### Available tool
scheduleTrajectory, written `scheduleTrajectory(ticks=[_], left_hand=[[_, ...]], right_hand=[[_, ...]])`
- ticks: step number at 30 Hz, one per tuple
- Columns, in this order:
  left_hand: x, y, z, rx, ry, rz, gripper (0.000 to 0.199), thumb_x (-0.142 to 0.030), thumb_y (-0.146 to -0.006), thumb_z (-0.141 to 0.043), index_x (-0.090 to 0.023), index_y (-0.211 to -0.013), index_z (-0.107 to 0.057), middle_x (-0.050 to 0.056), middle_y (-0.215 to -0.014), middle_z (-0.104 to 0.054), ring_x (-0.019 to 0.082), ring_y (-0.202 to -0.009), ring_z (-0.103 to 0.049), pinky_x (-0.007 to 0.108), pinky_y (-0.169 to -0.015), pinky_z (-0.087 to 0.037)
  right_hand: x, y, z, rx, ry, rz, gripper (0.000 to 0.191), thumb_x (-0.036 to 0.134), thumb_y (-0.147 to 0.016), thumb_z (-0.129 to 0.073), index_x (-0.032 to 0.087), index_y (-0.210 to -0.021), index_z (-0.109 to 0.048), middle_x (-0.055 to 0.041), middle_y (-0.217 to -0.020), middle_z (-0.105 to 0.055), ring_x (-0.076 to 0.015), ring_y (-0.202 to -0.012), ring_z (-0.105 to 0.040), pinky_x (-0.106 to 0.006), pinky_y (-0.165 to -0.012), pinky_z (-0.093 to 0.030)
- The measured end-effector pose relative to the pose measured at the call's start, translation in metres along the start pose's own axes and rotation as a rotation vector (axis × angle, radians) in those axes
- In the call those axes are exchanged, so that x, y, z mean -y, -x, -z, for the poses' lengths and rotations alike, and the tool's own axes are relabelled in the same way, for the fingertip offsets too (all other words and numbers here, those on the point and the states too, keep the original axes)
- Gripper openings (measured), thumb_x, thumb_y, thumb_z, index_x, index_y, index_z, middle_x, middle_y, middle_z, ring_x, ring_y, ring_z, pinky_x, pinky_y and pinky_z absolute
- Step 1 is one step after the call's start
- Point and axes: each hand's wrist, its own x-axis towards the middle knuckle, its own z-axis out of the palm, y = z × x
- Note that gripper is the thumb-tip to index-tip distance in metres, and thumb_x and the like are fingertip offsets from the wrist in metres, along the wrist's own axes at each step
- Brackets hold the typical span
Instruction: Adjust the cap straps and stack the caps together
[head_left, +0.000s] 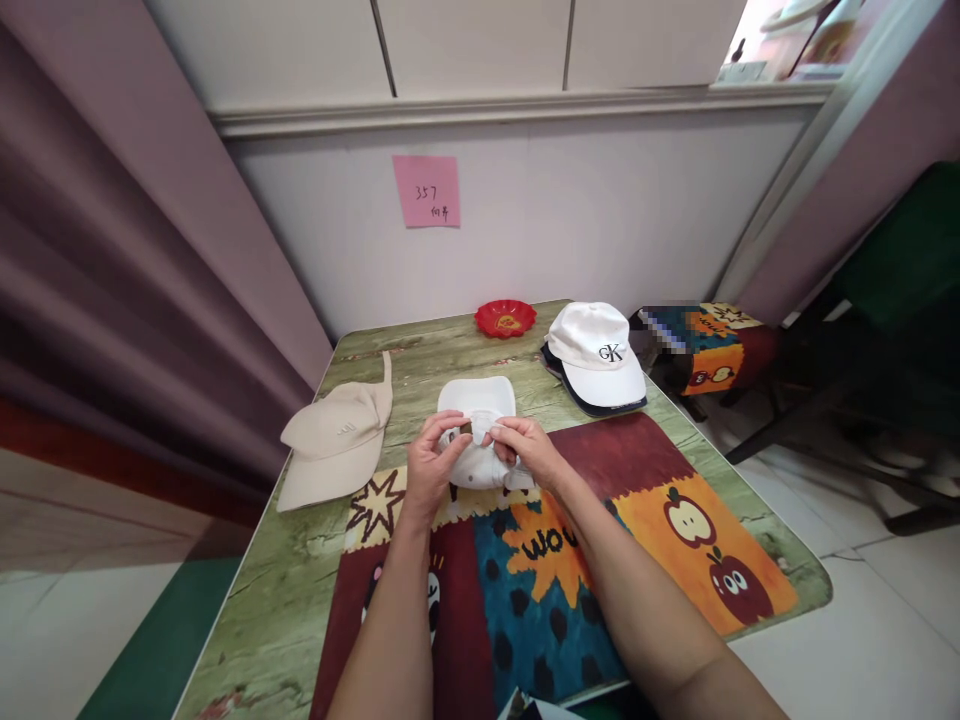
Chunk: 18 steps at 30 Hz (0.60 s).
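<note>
We had a white cap [484, 467] at the patterned mat's [536, 640] far edge, left hand [437, 455] and right hand [531, 448] both in a pinching grip near its strap [481, 430], probably just to hold that fiddly bit steady.

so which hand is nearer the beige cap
Left. The left hand is to the right of the beige cap, not touching; the right hand is farther right.

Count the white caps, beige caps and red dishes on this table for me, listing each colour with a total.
White: 2 (the handled cap and the lettered cap)
Beige: 1 (the cap with the loose strap)
Red: 1 (the scalloped dish)
Total: 4
</note>
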Motion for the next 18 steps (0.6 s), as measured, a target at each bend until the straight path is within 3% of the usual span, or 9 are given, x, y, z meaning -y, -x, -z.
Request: scheduleTrajectory(ticks=[4,18], left_hand=[[-0.0040,-0.0006,0.0008,0.003,-0.122,-0.071,0.021,-0.036,-0.082,-0.073,-0.022,-0.098,-0.074,0.008,-0.108,-0.068,0.024,-0.109,-0.063,0.042,-0.103,-0.046],[-0.0100,-0.0012,-0.0003,0.005,-0.121,-0.104,0.019,-0.032,-0.082,-0.074,-0.022,-0.098,-0.074,0.007,-0.103,-0.073,0.023,-0.102,-0.066,0.040,-0.098,-0.049]], right_hand=[[-0.0024,-0.0013,-0.0006,-0.034,0.013,-0.014,0.029,0.042,-0.082,-0.062,0.016,-0.072,-0.069,0.0045,-0.051,-0.051,-0.0077,-0.043,-0.038,-0.024,-0.046,-0.026],[-0.0029,-0.0018,0.0013,-0.042,0.034,-0.054,0.025,0.038,-0.079,-0.060,0.017,-0.068,-0.068,0.0042,-0.050,-0.050,-0.0084,-0.044,-0.038,-0.024,-0.046,-0.027]])
